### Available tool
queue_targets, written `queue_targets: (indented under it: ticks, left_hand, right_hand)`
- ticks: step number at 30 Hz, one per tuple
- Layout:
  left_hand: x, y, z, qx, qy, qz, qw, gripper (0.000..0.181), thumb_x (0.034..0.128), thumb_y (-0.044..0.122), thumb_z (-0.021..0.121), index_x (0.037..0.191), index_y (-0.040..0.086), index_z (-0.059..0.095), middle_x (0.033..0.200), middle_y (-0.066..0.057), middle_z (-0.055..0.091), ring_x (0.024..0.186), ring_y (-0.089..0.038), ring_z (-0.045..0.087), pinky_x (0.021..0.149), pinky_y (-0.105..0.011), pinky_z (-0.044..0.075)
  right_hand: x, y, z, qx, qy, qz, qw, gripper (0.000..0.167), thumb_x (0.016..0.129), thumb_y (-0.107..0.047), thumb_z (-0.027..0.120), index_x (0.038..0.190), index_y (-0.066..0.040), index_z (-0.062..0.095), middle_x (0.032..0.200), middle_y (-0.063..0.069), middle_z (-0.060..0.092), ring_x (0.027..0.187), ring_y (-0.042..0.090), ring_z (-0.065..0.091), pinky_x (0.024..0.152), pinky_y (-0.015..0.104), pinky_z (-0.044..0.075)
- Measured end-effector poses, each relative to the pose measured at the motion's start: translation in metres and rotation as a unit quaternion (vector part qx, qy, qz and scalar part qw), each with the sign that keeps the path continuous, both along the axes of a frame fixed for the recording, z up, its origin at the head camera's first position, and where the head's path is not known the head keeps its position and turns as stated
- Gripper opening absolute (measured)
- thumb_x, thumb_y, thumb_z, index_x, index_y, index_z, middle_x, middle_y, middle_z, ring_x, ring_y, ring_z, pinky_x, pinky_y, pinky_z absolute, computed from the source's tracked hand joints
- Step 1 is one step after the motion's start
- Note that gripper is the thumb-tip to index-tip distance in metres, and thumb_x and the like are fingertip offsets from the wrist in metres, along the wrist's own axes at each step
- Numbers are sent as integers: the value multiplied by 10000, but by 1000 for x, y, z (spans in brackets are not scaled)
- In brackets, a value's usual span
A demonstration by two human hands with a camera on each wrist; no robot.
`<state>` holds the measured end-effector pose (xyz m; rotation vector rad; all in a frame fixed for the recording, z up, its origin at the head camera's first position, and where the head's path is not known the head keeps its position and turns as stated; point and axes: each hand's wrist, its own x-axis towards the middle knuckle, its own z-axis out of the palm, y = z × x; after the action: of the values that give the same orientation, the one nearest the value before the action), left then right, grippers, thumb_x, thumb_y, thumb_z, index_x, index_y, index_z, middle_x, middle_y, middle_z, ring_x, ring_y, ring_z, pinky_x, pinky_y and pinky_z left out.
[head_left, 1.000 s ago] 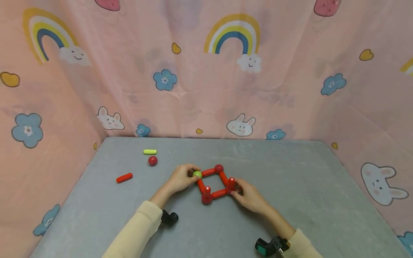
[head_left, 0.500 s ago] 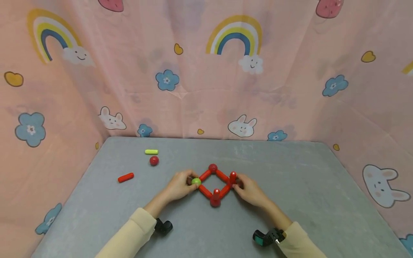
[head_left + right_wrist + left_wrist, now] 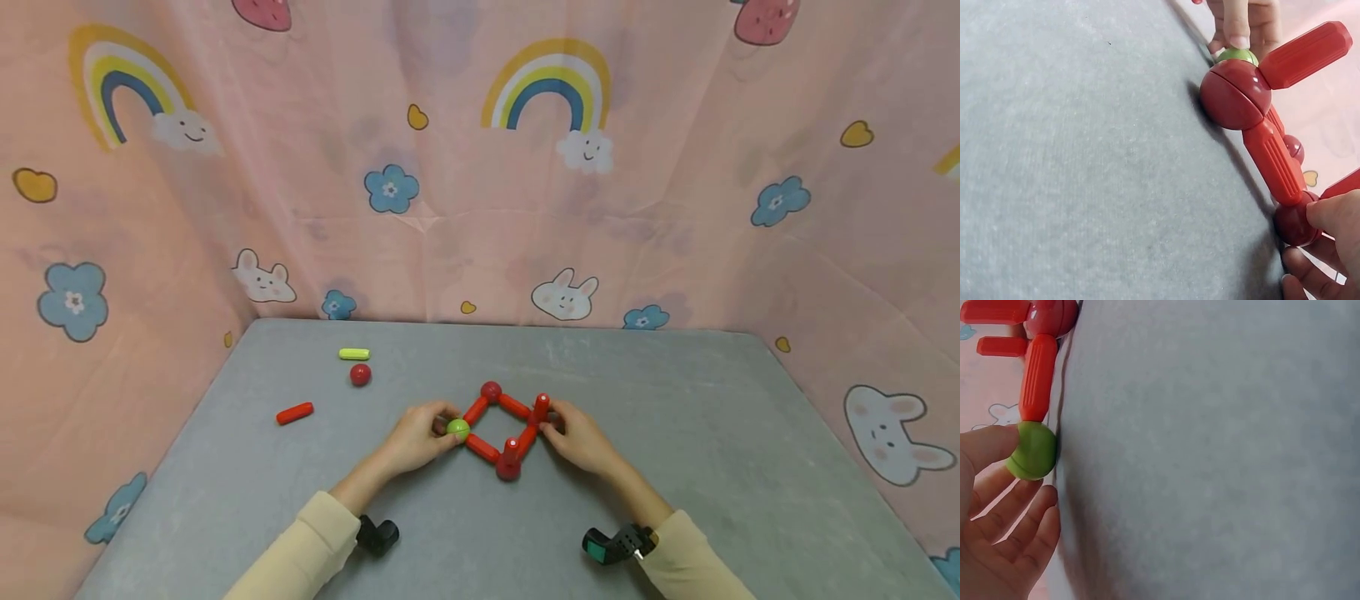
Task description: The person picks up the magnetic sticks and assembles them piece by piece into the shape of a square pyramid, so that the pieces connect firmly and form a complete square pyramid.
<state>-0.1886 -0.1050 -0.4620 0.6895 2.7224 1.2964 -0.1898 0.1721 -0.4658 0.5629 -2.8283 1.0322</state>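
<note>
Two hands [image 3: 416, 437] [image 3: 581, 443] angle inward, left pinching a green ball [image 3: 458, 429], right a red ball [image 3: 1294, 224].

I can read no text, label, brand, number or sign: none on the rod-and-ball frame [image 3: 482, 449] I hold at the table [image 3: 690, 417], none on the cartoon-print curtain [image 3: 480, 242] behind it.

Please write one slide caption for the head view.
Left hand and right hand grip a rod frame by its green ball and opposite red ball.
</note>
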Motion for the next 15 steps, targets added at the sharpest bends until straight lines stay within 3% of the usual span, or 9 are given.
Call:
queue_targets:
  ticks: [5, 11, 15]
  left_hand:
    - [4, -10, 4, -21, 93, 110, 9999, 316, 811, 106, 682, 1111, 36, 612, 1070, -69, 631, 875, -164, 607, 722, -275, 498]
    - [11, -33, 16, 92, 161, 532, 9984, 275, 819, 116, 684, 1086, 75, 631, 1068, -69, 624, 933, -208, 605, 783, -353, 508]
    - [12, -55, 24, 78, 377, 847, 9957, 274, 819, 127, 688, 1086, 84, 640, 1057, -85, 627, 947, -228, 601, 799, -372, 506]
  right_hand:
    - [-1, 0, -1, 37, 13, -24, 10000, 288, 846, -51, 609, 1131, -18, 593, 1081, 162, 623, 868, 228, 596, 790, 407, 485]
    - [-1, -1, -2, 8, 10, -25, 10000, 280, 848, -51, 608, 1127, -26, 596, 1078, 154, 628, 866, 222, 591, 790, 403, 479]
    - [-2, -1, -3, 42, 26, -35, 10000, 274, 849, -53, 606, 1122, -27, 596, 1066, 147, 632, 852, 209, 586, 784, 395, 477]
